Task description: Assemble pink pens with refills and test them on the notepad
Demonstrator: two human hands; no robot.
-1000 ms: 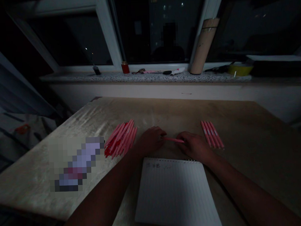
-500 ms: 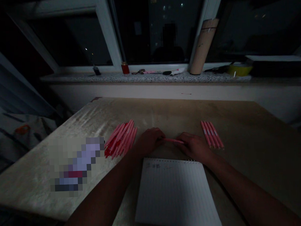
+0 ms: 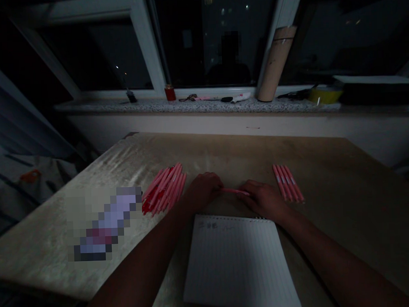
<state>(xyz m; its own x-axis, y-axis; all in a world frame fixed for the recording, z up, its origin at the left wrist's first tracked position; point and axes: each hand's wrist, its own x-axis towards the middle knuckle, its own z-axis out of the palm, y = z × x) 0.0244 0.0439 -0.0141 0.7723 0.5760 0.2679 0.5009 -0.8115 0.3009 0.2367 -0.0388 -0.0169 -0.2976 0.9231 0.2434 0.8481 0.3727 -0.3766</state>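
Observation:
Both my hands hold a slim pink pen (image 3: 231, 190) level just beyond the top edge of the notebook. The fingers of my left hand (image 3: 206, 188) are closed at the pen's left end. At the other end, my right hand (image 3: 262, 197) grips it near the tip. A loose pile of similar pink pens (image 3: 165, 188), with something red beneath, lies left of my left hand. To the right of my right hand, several pink pens (image 3: 288, 183) lie side by side in a neat row. The lined spiral notebook (image 3: 240, 264) has some handwriting at its top.
On the left part of the table (image 3: 204, 147) lies a blurred-out purplish object (image 3: 109, 224). Along the stone windowsill (image 3: 149, 105) stand a red jar (image 3: 169, 93), a tall tan cylinder (image 3: 278, 63) and a yellow tape roll (image 3: 326, 95). The room is dim.

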